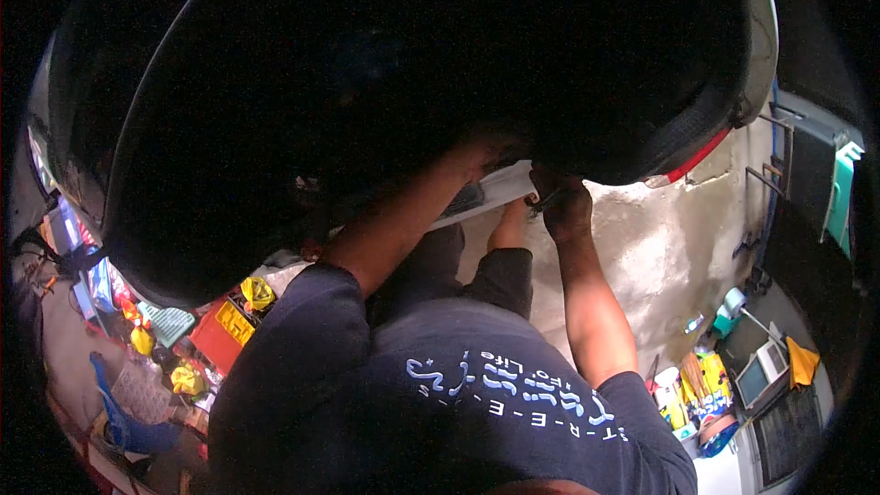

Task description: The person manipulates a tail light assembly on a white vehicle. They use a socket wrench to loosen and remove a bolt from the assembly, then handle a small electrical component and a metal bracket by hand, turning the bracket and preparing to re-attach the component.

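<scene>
A large, very dark vehicle body part (724, 82), with a pale edge and a red lamp (701, 156), hangs over my arms. My left hand (490, 154) reaches up into the shadow beneath it. Its fingers are lost in the dark. Just right of it, my right hand (566, 206) is raised with curled fingers at the lower edge of the dark part. A small dark object seems to stick out of them, too dim to name. Between and below both hands runs a light grey panel (500, 190).
Lower left, a red and yellow box (225, 335), a blue plastic chair (133, 417) and yellow bags (188, 378) crowd together. Colourful packages (706, 385) and an orange cloth (803, 362) lie lower right. My bare leg (510, 227) shows above a pale, worn floor (632, 257).
</scene>
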Demonstrator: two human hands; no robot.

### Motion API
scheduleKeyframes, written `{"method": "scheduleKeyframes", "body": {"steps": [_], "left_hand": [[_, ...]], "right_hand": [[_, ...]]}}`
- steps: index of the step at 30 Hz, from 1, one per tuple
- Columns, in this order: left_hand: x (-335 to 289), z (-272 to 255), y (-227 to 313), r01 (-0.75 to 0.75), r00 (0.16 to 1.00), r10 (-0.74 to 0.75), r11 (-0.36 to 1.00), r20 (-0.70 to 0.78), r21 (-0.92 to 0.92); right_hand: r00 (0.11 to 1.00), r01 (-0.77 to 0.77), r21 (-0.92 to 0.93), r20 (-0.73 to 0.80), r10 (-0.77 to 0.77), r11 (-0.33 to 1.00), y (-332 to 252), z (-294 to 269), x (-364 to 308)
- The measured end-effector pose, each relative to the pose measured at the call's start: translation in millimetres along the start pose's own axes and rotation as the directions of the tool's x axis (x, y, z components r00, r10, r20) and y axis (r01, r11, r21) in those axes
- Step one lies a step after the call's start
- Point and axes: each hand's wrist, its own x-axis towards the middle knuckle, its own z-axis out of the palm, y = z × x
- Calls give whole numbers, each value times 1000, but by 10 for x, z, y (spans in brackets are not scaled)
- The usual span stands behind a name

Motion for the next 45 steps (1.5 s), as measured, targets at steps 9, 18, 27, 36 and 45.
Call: {"method": "scheduleKeyframes", "body": {"steps": [9,18,27,36,45], "left_hand": [[61,-78,-54,-90,994,92,995,56,-35],[226,21,53,-198,968,248,688,30,698],[186,221,1,-127,934,330,661,-135,740],[336,535,-96,-83,852,364,803,-376,590],[422,509,31,-141,872,335,870,-357,473]], "right_hand": [[954,-90,994,66,293,67,125,224,39],[969,-68,822,-80,233,565,254,287,21],[944,-107,989,70,321,98,171,250,10],[920,-114,981,45,388,157,126,316,25],[944,-35,975,-40,327,221,131,336,21]]}}
